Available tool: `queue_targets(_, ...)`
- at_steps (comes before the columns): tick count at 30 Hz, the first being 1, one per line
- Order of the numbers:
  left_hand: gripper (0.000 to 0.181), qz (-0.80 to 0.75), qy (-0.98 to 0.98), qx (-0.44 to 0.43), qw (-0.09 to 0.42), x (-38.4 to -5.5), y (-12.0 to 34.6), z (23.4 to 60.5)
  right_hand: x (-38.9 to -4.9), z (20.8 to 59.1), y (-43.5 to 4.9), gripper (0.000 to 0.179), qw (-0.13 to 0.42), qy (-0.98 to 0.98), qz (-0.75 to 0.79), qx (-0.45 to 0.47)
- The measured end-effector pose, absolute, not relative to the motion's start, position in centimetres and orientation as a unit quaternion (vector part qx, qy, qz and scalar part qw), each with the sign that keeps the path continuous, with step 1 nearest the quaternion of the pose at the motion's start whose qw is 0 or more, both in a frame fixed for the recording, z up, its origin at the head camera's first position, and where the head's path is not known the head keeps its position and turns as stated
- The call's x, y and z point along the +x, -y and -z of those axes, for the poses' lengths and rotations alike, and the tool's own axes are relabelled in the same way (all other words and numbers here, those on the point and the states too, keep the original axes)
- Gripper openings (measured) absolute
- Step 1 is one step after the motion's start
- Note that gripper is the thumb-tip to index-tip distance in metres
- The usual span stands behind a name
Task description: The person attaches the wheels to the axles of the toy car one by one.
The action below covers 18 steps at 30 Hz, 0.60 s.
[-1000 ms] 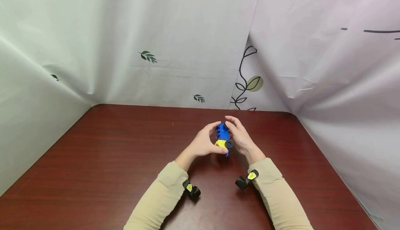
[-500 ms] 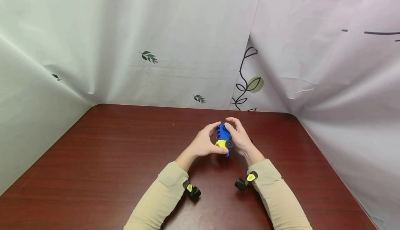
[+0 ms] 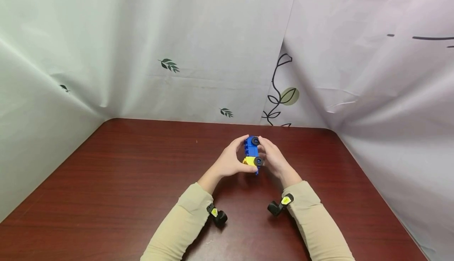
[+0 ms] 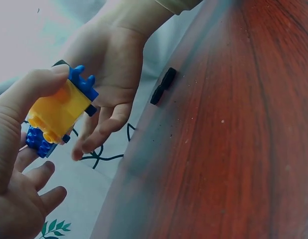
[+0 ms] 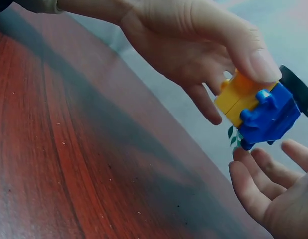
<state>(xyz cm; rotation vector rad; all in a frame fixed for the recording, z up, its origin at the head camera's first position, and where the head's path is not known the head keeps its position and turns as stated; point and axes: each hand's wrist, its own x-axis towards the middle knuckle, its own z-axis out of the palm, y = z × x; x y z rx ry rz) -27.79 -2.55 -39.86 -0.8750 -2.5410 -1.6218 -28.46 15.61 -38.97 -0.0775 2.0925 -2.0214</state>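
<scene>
In the head view my left hand [image 3: 228,162] holds a toy car [image 3: 252,150] of blue and yellow building blocks, tipped so that two black wheels [image 3: 258,161] face me. Its thumb presses the yellow end [image 4: 59,107], as the left wrist view shows; its other fingers reach to the far blue end. Beside the car is my right hand [image 3: 274,159], with fingertips close to the upper wheel. In the right wrist view the fingers of that hand [image 5: 288,199] are loosely bent just below the blue block [image 5: 271,117], not curled round it. Whether they touch it I cannot tell.
A dark red wooden table [image 3: 142,174] lies under both hands. Pale printed cloth [image 3: 213,48] hangs behind it and at its sides. In the left wrist view a small black object [image 4: 163,85] sits near the table edge, with thin dark cords [image 4: 101,157] beyond.
The right thumb has come off the upper wheel, leaving it in plain sight, and the right fingers have drawn back beside the car. The left hand has lifted the car slightly.
</scene>
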Motion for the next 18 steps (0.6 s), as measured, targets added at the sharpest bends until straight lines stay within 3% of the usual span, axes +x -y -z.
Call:
queue_targets(5, 0.100, 0.498, 0.819, -0.284, 0.000, -27.81, 2.63, 39.87, -28.46, 38.88, -15.78, 0.069, 0.114, -0.720, 0.683, -0.040)
queue_targets(10, 0.100, 0.479, 0.829, -0.290, 0.000, -27.79, 2.68, 39.87, -28.56, 39.00, -15.90, 0.057, 0.091, -0.719, 0.688, -0.043)
queue_targets(18, 0.103, 0.515, 0.809, -0.281, -0.040, -27.91, 2.65, 40.02, -28.48, 38.76, -16.09, 0.051, 0.048, -0.710, 0.702, -0.028)
